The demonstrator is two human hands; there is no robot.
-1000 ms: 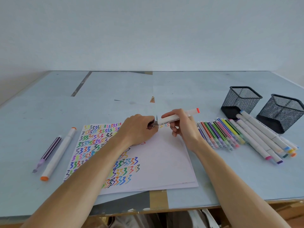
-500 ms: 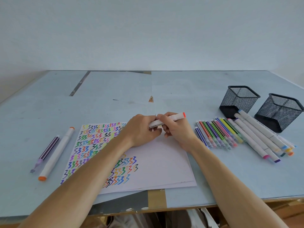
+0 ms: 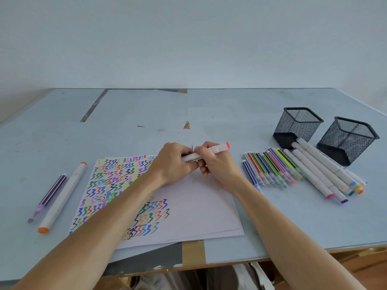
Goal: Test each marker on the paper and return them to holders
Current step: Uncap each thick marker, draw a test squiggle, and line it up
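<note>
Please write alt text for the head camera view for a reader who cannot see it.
Both hands, left hand and right hand, grip one white marker above squiggle-covered paper on a table. To the right, loose markers lie beside two mesh holders; two more markers lie left.

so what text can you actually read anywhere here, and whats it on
"Marker" on the white barrel of the marker held between the left hand and right hand.
The darker print just before it on the same barrel is partly covered and too blurred to read.
The squiggles on the paper are test strokes that look like 3s, not writing.
Nothing readable on the other markers or the mesh holders.
</note>
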